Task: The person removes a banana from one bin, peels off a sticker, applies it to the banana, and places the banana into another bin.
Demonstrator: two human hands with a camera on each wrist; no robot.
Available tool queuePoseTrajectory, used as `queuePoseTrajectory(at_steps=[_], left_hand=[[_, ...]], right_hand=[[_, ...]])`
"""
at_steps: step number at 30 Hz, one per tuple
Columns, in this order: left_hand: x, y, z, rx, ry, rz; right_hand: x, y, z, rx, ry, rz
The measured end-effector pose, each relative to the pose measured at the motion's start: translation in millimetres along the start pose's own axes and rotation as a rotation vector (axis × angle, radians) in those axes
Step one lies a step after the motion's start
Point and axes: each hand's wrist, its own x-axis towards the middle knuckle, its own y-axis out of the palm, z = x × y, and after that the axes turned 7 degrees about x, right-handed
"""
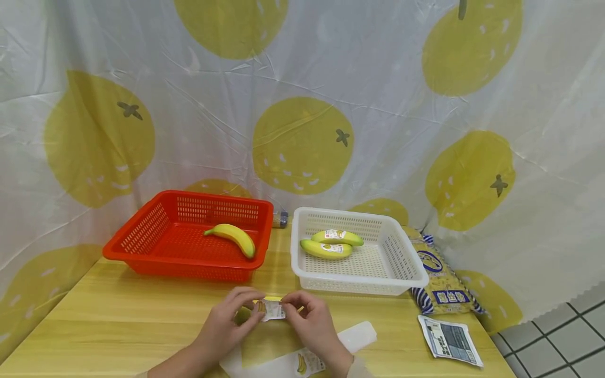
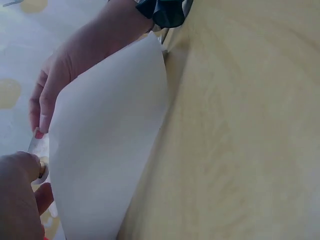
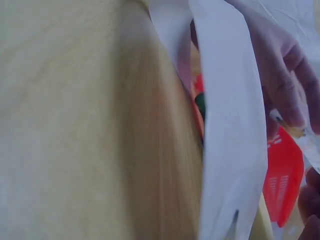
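Low in the head view, both hands meet over the wooden table (image 1: pixel 118 315). My left hand (image 1: pixel 254 305) and right hand (image 1: pixel 291 304) each pinch an end of a small white sticker (image 1: pixel 273 310) with a yellow print. Something yellow-green shows under the left fingers, but I cannot tell what it is. Below the hands a white backing sheet (image 1: pixel 293 359) curls up off the table. It fills the left wrist view as a curved white sheet (image 2: pixel 110 150), and the sticker (image 2: pixel 40 147) peeks out beside it. The right wrist view shows the sheet (image 3: pixel 230 125) edge-on.
A red basket (image 1: pixel 142 236) at the back left holds one bare banana (image 1: pixel 232 238). To its right, a white basket (image 1: pixel 406 262) holds two labelled bananas (image 1: pixel 328 249). A yellow and blue striped bag (image 1: pixel 439 283) and a flat printed packet (image 1: pixel 450 341) lie at the right.
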Motion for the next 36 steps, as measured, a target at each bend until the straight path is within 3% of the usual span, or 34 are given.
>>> queuePoseTrajectory(at_steps=[4,7,13,16,24,36], left_hand=[[-0.8,0.7,3.4,0.108,-0.161,0.026],[0.1,1.3,5.2,0.158,-0.202,0.039],[1.7,5.9,8.6,0.158,-0.237,0.014],[1.5,8.1,9.6,0.131,-0.258,0.015],[0.3,11.8,10.1,0.073,-0.310,0.032],[2.5,18.8,12.0,0.102,-0.339,0.064]], right_hand=[[0.2,2.4,-2.5,-0.049,-0.059,-0.038],[1.1,4.0,-6.4,-0.125,-0.134,-0.046],[4.1,7.4,-17.8,-0.307,-0.295,-0.043],[4.1,8.6,-21.2,-0.309,-0.277,-0.033],[4.6,9.4,-23.9,-0.248,-0.115,-0.028],[8.2,10.8,-30.5,-0.284,-0.111,-0.054]])
